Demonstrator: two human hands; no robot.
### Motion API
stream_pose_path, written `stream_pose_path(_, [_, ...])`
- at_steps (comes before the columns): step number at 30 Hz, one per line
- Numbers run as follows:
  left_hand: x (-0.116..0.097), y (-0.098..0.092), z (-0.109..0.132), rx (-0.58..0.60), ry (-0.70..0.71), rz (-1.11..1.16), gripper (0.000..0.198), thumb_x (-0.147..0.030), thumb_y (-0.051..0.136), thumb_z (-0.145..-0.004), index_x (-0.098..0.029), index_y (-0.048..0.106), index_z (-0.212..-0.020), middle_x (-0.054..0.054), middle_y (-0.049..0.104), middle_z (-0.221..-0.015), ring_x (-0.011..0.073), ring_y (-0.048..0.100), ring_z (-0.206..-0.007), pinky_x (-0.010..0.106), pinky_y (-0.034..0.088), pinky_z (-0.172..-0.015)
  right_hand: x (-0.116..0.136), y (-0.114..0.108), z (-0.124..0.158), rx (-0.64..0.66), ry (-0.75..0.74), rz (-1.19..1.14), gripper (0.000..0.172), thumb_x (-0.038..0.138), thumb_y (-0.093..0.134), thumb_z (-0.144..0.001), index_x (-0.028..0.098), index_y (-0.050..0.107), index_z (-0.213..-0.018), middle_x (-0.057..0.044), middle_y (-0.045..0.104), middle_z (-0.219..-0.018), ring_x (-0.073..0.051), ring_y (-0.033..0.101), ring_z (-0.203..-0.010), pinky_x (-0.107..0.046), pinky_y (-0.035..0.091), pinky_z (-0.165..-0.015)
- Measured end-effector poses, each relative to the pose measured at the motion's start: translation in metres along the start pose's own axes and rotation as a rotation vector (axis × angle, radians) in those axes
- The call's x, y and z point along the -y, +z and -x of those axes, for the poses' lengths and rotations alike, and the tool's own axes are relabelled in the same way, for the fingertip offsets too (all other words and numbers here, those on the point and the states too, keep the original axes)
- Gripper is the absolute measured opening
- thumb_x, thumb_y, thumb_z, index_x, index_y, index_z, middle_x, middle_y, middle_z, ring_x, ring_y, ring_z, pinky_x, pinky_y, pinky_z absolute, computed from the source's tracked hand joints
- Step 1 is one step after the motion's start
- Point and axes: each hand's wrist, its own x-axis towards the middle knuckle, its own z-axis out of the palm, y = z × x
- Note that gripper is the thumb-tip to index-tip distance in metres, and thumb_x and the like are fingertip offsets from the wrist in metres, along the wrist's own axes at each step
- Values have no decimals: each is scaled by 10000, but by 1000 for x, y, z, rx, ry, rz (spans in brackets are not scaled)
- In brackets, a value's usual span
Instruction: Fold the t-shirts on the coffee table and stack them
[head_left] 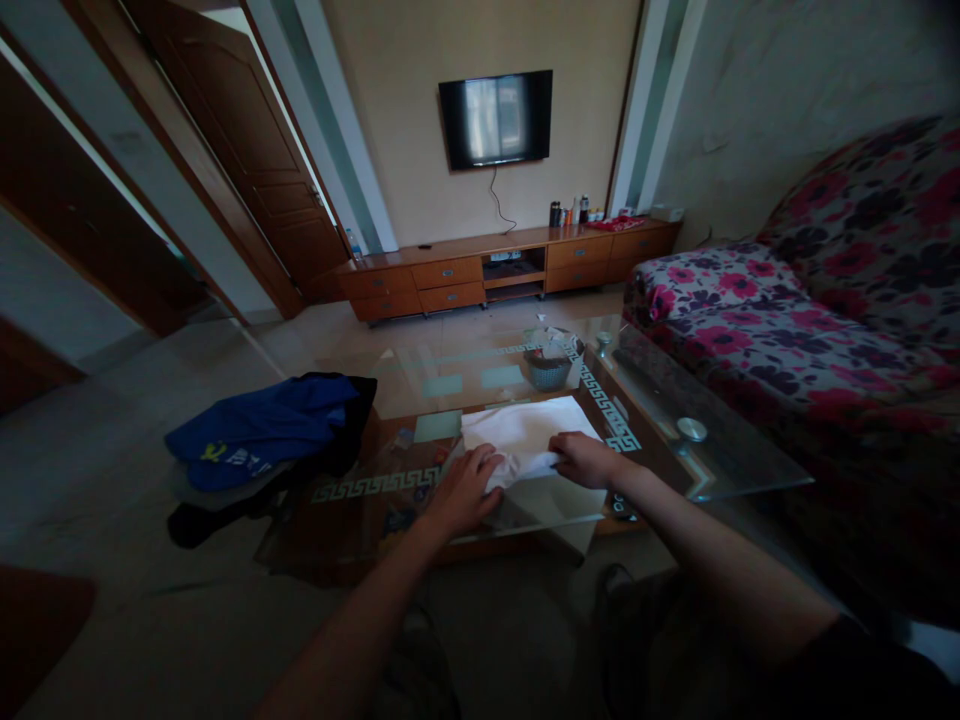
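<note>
A white cloth (531, 422) lies spread on the glass coffee table (739, 478), its near edge bunched between my hands. My left hand (463, 492) is closed on the cloth's near left corner, with the fingers curled over it. At the near right edge, my right hand (586, 460) pinches the same cloth.
Blue and black clothing (270, 425) lies at the table's left end. A small basket (550, 370) stands beyond the cloth. A flowered sofa (735, 320) is at the right. A low wooden cabinet (450, 275) stands below a wall television (496, 120).
</note>
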Motion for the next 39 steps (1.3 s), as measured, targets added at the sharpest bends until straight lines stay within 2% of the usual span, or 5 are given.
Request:
stream_pose_path(4, [3, 3, -4, -43, -35, 93, 706, -240, 662, -793, -239, 424, -1457, 100, 547, -1381, 285, 498, -1269, 482, 297, -1168, -8, -10, 0, -119, -101, -127, 236, 166, 529, -895, 166, 720, -1033, -92, 714, -1015, -191, 658, -914, -261, 459, -821])
stream_pose_path(11, [10, 5, -24, -366, -336, 766, 677, -178, 641, -741, -210, 470, -1395, 89, 604, -1225, 207, 639, -1020, 350, 519, -891, -14, -20, 7, -188, -64, -161, 213, 243, 495, -942, 162, 677, -1016, -99, 713, -990, -194, 652, -859, -272, 464, -783])
stream_pose_path(25, [20, -37, -32, -308, -400, 970, 382, -513, 814, -692, -158, 712, -788, 8, 668, -709, 159, 590, -664, 259, 471, -620, -42, -37, 14, 48, 76, -270, 90, 238, 638, -779, 167, 693, -774, -20, 659, -704, -153, 579, -646, -252, 419, -603])
stream_pose_path(32, [-10, -98, -40, -508, -443, 1291, 448, -509, 811, -724, -141, 698, -953, 52, 713, -840, 152, 621, -677, 255, 487, -616, -37, -117, 18, -558, 57, -805, 419, 540, 744, -750, 165, 650, -911, -16, 623, -779, -128, 546, -650, -234, 451, -586])
stream_pose_path(39, [23, -50, -47, -415, -707, 1331, 482, -509, 773, -752, -135, 647, -1029, 75, 695, -868, 173, 660, -726, 318, 537, -697, -41, -92, -37, -589, 177, -522, 479, 581, 624, -846, 122, 667, -973, -47, 646, -783, -164, 578, -694, -248, 476, -604])
